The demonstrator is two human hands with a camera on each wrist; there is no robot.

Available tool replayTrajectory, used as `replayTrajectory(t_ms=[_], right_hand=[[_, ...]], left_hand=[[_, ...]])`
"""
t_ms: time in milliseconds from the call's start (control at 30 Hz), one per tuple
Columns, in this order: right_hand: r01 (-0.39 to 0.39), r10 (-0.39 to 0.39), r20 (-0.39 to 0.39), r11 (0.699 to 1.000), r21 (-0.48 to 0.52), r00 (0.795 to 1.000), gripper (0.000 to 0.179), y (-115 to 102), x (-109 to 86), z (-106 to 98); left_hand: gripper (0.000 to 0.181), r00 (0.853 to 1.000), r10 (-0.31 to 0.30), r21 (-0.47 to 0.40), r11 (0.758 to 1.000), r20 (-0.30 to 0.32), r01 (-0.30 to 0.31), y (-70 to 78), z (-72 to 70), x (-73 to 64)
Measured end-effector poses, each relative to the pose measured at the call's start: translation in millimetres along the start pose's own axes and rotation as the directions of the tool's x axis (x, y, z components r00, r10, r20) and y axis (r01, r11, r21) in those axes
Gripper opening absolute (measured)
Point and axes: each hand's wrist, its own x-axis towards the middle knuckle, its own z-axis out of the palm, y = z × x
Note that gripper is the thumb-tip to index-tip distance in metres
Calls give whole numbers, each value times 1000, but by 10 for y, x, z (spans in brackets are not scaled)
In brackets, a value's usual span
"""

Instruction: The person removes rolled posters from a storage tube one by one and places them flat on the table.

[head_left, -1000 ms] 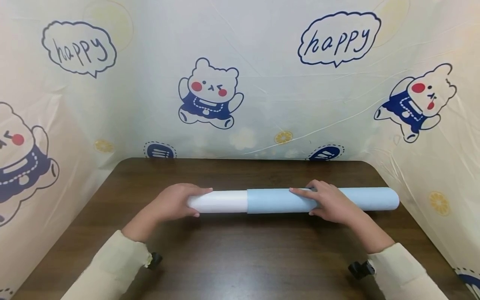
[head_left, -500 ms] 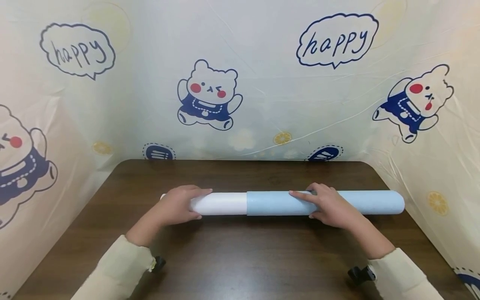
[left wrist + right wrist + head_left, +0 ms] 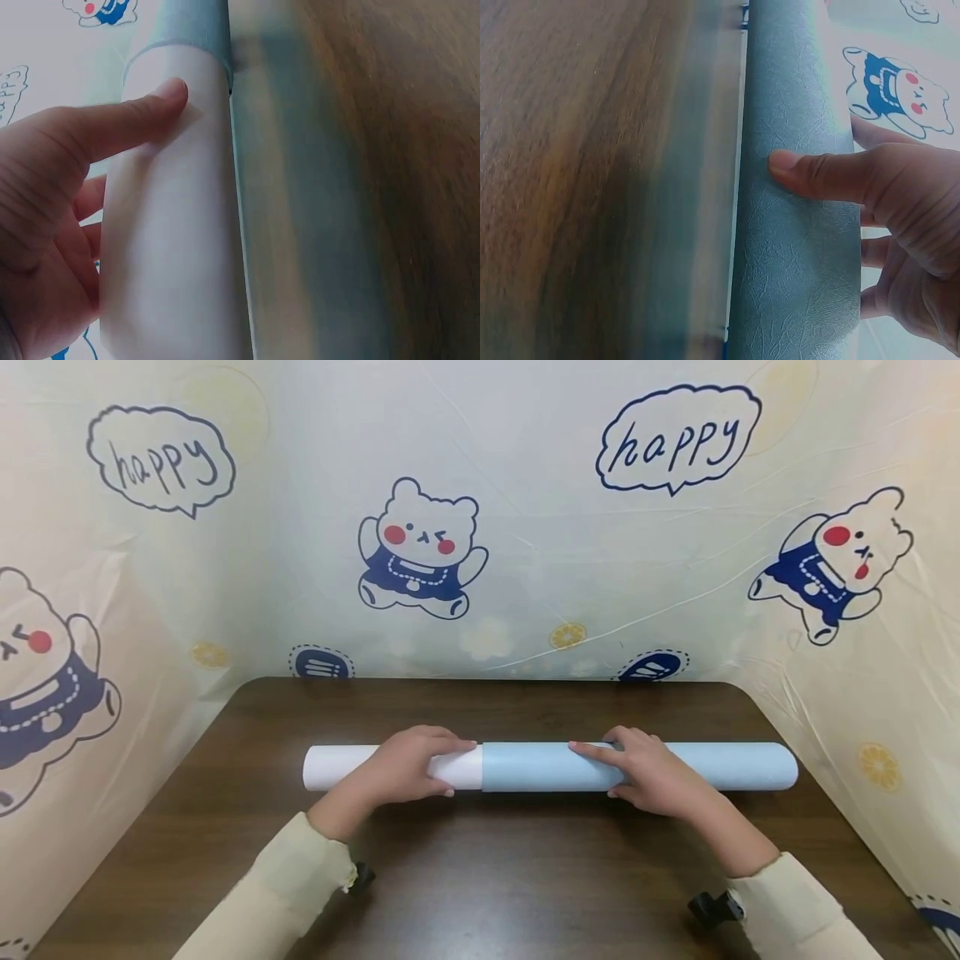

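A long tube lies crosswise in front of me in the head view, with a smooth white section on the left. Its light blue section runs to a rounded right end. My left hand grips the white part from above, thumb on the near side, fingertips close to the seam. In the left wrist view its thumb presses the white surface, the other fingers partly hidden behind. My right hand holds the blue part. Its thumb rests on the finely creased surface in the right wrist view.
The tube is above a dark brown wooden table. Behind and at both sides hangs a pale curtain printed with bears and "happy" bubbles. A small black device shows at the right cuff.
My left hand has moved right along the white part toward the seam, uncovering the white left end. The tube and my right hand have shifted slightly left since half a second ago.
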Motion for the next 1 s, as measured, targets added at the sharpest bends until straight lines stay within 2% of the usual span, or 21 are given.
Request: replayTrajectory(t_ms=[267,400,700,1000], right_hand=[[-36,37,30,999,-25,999,85,46,-75,-42],[-28,29,16,999,-37,999,86,80,-115,-61],[-34,33,-3,999,-26,999,86,121,-178,-86],[-34,34,-4,998,-45,999,85,152,-197,-90]], left_hand=[[68,997,-63,38,997,44,62,-43,-60,-45],[69,997,-64,57,996,47,62,-85,-93,-84],[70,992,-114,36,993,55,112,-196,-160,-203],[69,993,-104,38,994,55,102,-328,-201,-334]])
